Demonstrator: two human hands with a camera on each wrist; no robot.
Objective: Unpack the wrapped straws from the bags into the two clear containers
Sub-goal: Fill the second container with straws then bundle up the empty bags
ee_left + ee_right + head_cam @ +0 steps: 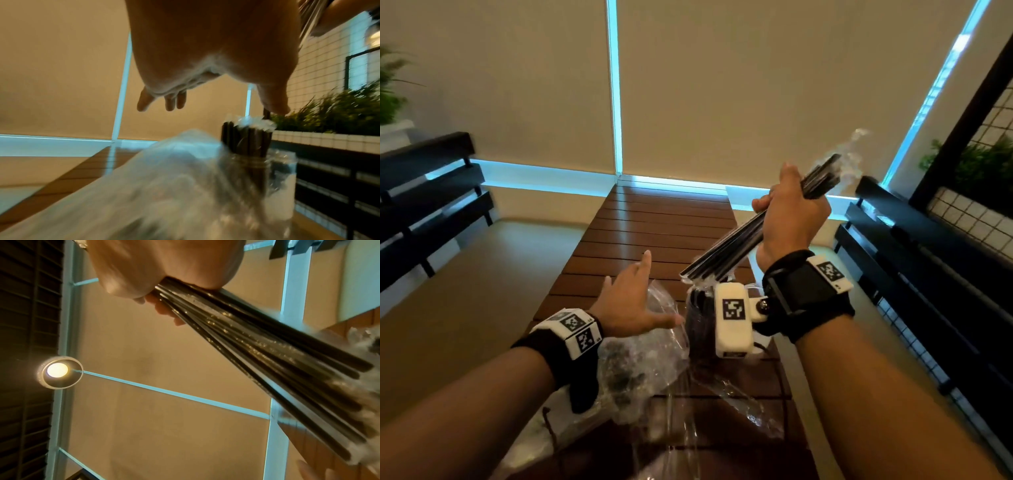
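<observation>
My right hand (791, 212) grips a bundle of black wrapped straws (726, 246) (257, 353), held tilted in the air above the table, lower ends pointing down toward a clear container (700, 325) (267, 175) that holds several black straws upright. My left hand (633, 298) (205, 73) hovers open, fingers spread, just left of that container and above a crumpled clear plastic bag (640, 359) (164, 178). The wrist camera hides part of the container in the head view. I can make out only this one container.
The slatted wooden table (654, 233) runs away from me toward blinds on the far wall. More clear plastic wrapping (722, 411) lies flat on the near part. Dark benches (431, 205) (928, 274) flank the table; plants (339, 113) stand on a tiled ledge at right.
</observation>
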